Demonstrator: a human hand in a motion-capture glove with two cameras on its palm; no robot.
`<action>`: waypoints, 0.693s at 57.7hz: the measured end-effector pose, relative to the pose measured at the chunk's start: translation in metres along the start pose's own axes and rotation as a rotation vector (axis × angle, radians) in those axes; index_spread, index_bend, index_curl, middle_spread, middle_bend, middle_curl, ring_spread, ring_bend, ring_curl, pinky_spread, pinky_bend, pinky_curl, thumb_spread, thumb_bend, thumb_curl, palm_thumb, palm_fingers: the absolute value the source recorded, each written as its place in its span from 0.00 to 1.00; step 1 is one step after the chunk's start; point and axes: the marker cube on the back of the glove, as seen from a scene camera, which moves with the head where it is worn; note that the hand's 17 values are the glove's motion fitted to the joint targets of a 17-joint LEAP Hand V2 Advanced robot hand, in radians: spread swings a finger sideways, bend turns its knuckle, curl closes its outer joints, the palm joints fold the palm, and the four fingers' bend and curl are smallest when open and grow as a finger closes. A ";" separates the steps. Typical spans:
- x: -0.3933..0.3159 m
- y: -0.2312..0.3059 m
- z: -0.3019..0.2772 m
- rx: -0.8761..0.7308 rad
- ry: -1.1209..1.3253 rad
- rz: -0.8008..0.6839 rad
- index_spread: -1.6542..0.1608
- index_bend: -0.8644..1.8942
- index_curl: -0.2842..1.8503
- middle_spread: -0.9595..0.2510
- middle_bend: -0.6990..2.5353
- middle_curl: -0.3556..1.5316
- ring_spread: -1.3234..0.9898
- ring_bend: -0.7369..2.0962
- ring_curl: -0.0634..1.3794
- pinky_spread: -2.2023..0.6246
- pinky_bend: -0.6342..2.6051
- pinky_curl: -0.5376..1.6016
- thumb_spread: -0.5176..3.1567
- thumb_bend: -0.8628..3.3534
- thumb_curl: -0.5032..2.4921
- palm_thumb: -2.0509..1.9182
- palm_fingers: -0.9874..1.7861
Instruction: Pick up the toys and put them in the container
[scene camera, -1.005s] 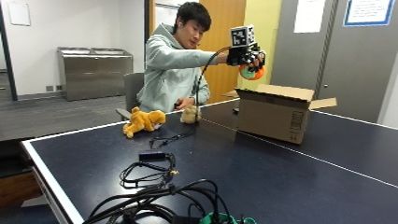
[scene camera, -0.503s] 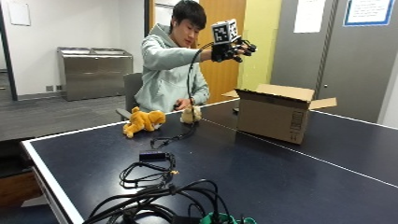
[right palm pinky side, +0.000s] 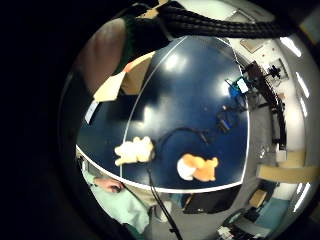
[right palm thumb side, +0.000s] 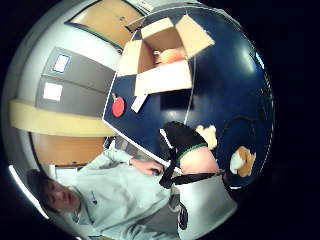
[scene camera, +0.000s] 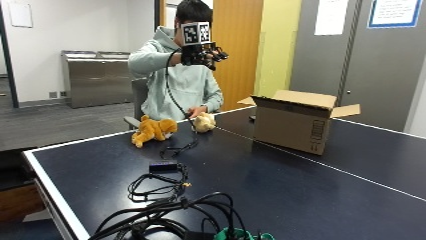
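Note:
In the outside view my gloved right hand (scene camera: 200, 52) is raised high in front of the person's head, fingers spread and holding nothing. Below it, at the table's far edge, lie an orange plush toy (scene camera: 153, 130) and a cream plush toy (scene camera: 204, 121). The bare left hand (scene camera: 198, 109) rests just behind the cream one. An open cardboard box (scene camera: 296, 122) stands to the right. The thumb side palm view looks into the box (right palm thumb side: 165, 75), where an orange toy (right palm thumb side: 170, 55) lies. The little finger side palm view shows the cream plush (right palm pinky side: 134, 150) and the orange plush (right palm pinky side: 198, 168) far below.
A black cable (scene camera: 176, 147) runs from the plush toys toward a tangle of cables (scene camera: 166, 210) at the table's near end. A red paddle (right palm thumb side: 118, 106) lies on the table beside the box. Metal bins (scene camera: 100, 77) stand against the back wall.
A second ago my hand held an orange toy above the box. It no longer holds it and has swung left, away from the box, to above the two plush toys.

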 end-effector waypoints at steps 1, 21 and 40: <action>0.002 0.004 -0.002 -0.001 0.003 0.010 0.78 0.36 0.29 0.80 0.26 0.36 0.58 0.32 0.26 0.80 0.46 0.41 0.48 0.20 0.31 0.58 0.30; 0.017 0.045 0.039 -0.108 0.015 -0.014 0.77 0.37 0.28 0.80 0.26 0.35 0.58 0.33 0.26 0.80 0.45 0.41 0.48 0.20 0.30 0.57 0.32; 0.013 0.051 0.191 -0.370 0.016 -0.063 0.76 0.36 0.27 0.79 0.26 0.34 0.58 0.32 0.25 0.80 0.46 0.42 0.47 0.20 0.29 0.57 0.30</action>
